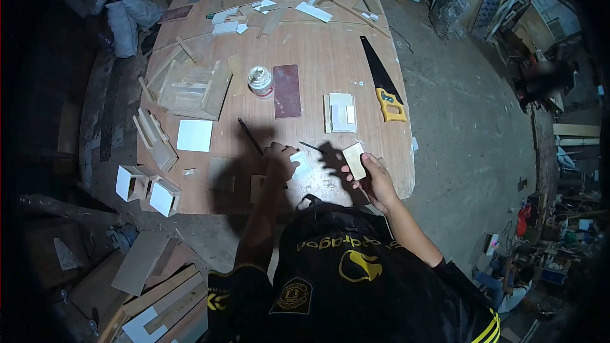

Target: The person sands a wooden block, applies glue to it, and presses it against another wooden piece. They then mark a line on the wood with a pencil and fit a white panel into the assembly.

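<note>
My right hand is closed around a small pale wooden block, held up above the table's near edge. My left hand, partly in shadow, has its fingers curled at the edge of a small white piece, seemingly pinching it against the tabletop. Just beyond the left hand lies a dark thin rod. A shorter dark slim tool rests between the two hands. Further on, a small stack of white and wooden pieces sits on a wooden base.
On the wooden table stand an open glue jar, a dark red sheet and a yellow-handled handsaw. Wooden assemblies and a white square are at the left. Offcuts cover the far end. Other people are at the right.
</note>
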